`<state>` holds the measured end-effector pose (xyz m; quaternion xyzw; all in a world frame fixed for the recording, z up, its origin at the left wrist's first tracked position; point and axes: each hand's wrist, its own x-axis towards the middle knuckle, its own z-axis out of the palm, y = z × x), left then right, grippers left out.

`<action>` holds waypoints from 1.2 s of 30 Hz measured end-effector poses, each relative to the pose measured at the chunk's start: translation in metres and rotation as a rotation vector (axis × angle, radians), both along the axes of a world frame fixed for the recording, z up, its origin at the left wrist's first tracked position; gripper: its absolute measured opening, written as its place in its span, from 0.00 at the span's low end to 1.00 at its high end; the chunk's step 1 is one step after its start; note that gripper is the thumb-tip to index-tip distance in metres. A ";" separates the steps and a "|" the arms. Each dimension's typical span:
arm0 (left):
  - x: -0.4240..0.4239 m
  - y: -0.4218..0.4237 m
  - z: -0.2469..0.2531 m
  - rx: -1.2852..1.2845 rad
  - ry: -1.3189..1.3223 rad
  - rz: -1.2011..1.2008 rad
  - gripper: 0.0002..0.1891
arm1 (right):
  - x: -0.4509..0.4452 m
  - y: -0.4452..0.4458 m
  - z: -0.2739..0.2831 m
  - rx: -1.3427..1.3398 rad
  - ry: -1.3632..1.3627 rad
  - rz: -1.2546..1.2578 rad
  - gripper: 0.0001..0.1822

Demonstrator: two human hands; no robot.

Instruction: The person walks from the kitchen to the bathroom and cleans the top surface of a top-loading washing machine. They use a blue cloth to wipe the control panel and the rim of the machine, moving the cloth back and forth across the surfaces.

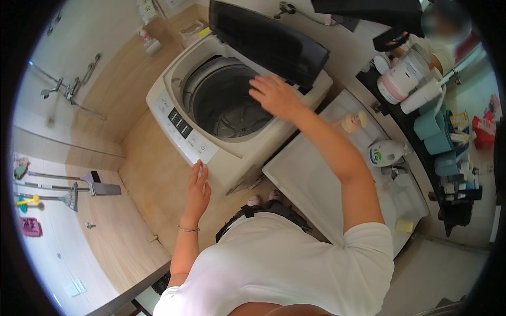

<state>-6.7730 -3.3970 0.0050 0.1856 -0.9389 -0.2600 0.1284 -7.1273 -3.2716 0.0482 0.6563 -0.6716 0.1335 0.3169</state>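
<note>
Before me stands a top-loading washing machine (253, 162) with its dark lid (269, 39) raised. Inside, the metal drum (233, 102) shows no laundry in the part I can see. My left hand (197, 189) rests its fingertips at the front edge of the control panel (185, 126), close to the power button. Over the right side of the drum opening, below the raised lid, hovers my right hand (276, 96). Its fingers are spread and nothing is in them.
A white washbasin (308, 177) adjoins the machine on the right, holding a pump bottle (353, 121) and a white detergent bottle (387, 153). Above it, a dark shelf (415, 130) carries containers and teal cups (438, 138). Cleaning tools and a squeegee (104, 189) hang on the left wall.
</note>
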 end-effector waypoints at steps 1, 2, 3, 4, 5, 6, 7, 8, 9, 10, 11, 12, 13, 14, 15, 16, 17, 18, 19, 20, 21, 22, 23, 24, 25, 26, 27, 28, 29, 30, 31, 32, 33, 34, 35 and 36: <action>-0.001 0.001 0.000 -0.015 0.004 0.008 0.27 | 0.014 0.018 -0.006 -0.026 -0.112 0.008 0.11; -0.005 0.001 0.002 -0.031 0.011 0.010 0.26 | 0.026 0.038 -0.010 -0.056 -0.221 0.010 0.11; -0.009 0.000 0.003 -0.045 0.020 0.006 0.24 | 0.036 0.058 -0.015 -0.088 -0.327 0.006 0.12; -0.010 -0.005 0.001 -0.033 0.018 0.007 0.23 | 0.047 0.079 -0.022 -0.112 -0.390 -0.028 0.12; -0.011 -0.013 -0.002 -0.021 0.015 0.006 0.21 | 0.055 0.100 -0.031 -0.140 -0.454 -0.065 0.13; -0.014 -0.019 -0.002 -0.009 0.011 -0.002 0.20 | 0.061 0.120 -0.040 -0.170 -0.518 -0.109 0.14; -0.023 -0.018 0.001 -0.049 -0.015 -0.015 0.21 | 0.064 0.144 -0.051 -0.187 -0.545 -0.164 0.12; -0.032 -0.017 0.007 -0.092 -0.040 -0.031 0.21 | 0.066 0.167 -0.063 -0.208 -0.572 -0.222 0.11; -0.039 -0.014 0.011 -0.128 -0.065 -0.048 0.22 | 0.071 0.190 -0.073 -0.221 -0.599 -0.283 0.10; -0.046 -0.012 0.010 -0.156 -0.007 -0.071 0.24 | 0.077 0.211 -0.077 -0.242 -0.620 -0.363 0.09; -0.051 -0.012 0.009 -0.180 0.052 -0.094 0.25 | 0.084 0.230 -0.082 -0.265 -0.639 -0.444 0.08; -0.057 -0.008 0.007 -0.200 0.116 -0.111 0.27 | 0.090 0.247 -0.085 -0.287 -0.652 -0.521 0.07; -0.065 0.000 0.009 -0.215 0.137 -0.141 0.29 | 0.097 0.264 -0.091 -0.299 -0.715 -0.605 0.06; -0.072 0.009 0.012 -0.228 0.159 -0.169 0.31 | 0.105 0.281 -0.097 -0.313 -0.778 -0.688 0.07; -0.076 0.015 0.016 -0.247 0.182 -0.192 0.32 | 0.113 0.294 -0.100 -0.335 -0.843 -0.763 0.07; -0.080 0.023 0.019 -0.235 0.183 -0.255 0.33 | 0.122 0.305 -0.102 -0.331 -0.875 -0.836 0.08; -0.086 0.030 0.017 -0.257 0.175 -0.342 0.33 | 0.132 0.316 -0.103 -0.327 -0.909 -0.907 0.09; -0.089 0.034 0.018 -0.287 0.162 -0.424 0.33 | 0.141 0.323 -0.105 -0.326 -0.950 -0.970 0.10; -0.094 0.038 0.017 -0.313 0.150 -0.509 0.33 | 0.149 0.330 -0.107 -0.305 -0.960 -1.003 0.12; -0.099 0.041 0.015 -0.325 0.178 -0.618 0.34 | 0.157 0.337 -0.109 -0.283 -0.972 -1.035 0.13; -0.103 0.044 0.015 -0.338 0.131 -0.691 0.33 | 0.165 0.343 -0.111 -0.258 -0.984 -1.064 0.15; -0.106 0.049 0.018 -0.356 0.087 -0.760 0.33 | 0.171 0.349 -0.114 -0.227 -0.946 -1.091 0.17; -0.110 0.053 0.020 -0.375 0.043 -0.826 0.33 | 0.178 0.355 -0.119 -0.193 -0.909 -1.116 0.18; -0.113 0.057 0.022 -0.380 -0.001 -0.857 0.32 | 0.183 0.359 -0.122 -0.157 -0.869 -1.135 0.20; -0.115 0.060 0.024 -0.386 -0.046 -0.884 0.32 | 0.188 0.363 -0.125 -0.168 -0.867 -1.152 0.21; -0.117 0.063 0.024 -0.392 -0.091 -0.907 0.31 | 0.192 0.366 -0.128 -0.179 -0.865 -1.165 0.21; -0.118 0.064 0.024 -0.400 -0.102 -0.907 0.31 | 0.196 0.367 -0.131 -0.188 -0.864 -1.173 0.22; -0.118 0.064 0.023 -0.408 -0.114 -0.903 0.30 | 0.199 0.367 -0.132 -0.166 -0.877 -1.190 0.22; -0.116 0.063 0.022 -0.416 -0.126 -0.895 0.30 | 0.202 0.367 -0.134 -0.143 -0.891 -1.203 0.21; -0.117 0.063 0.022 -0.382 -0.122 -0.894 0.30 | 0.203 0.367 -0.136 -0.120 -0.903 -1.209 0.21; -0.118 0.062 0.021 -0.349 -0.119 -0.890 0.30 | 0.204 0.366 -0.138 -0.137 -0.937 -1.184 0.19; -0.119 0.062 0.022 -0.315 -0.115 -0.881 0.31 | 0.205 0.366 -0.141 -0.151 -0.970 -1.156 0.17; -0.119 0.063 0.023 -0.317 -0.104 -0.880 0.29 | 0.204 0.364 -0.141 -0.163 -1.003 -1.126 0.16; -0.120 0.067 0.025 -0.319 -0.093 -0.878 0.28 | 0.201 0.360 -0.142 -0.217 -1.001 -1.098 0.13; -0.119 0.070 0.026 -0.321 -0.082 -0.873 0.27 | 0.198 0.356 -0.143 -0.268 -0.998 -1.068 0.10; -0.117 0.070 0.027 -0.324 -0.065 -0.875 0.23 | 0.194 0.350 -0.139 -0.319 -0.999 -1.036 0.08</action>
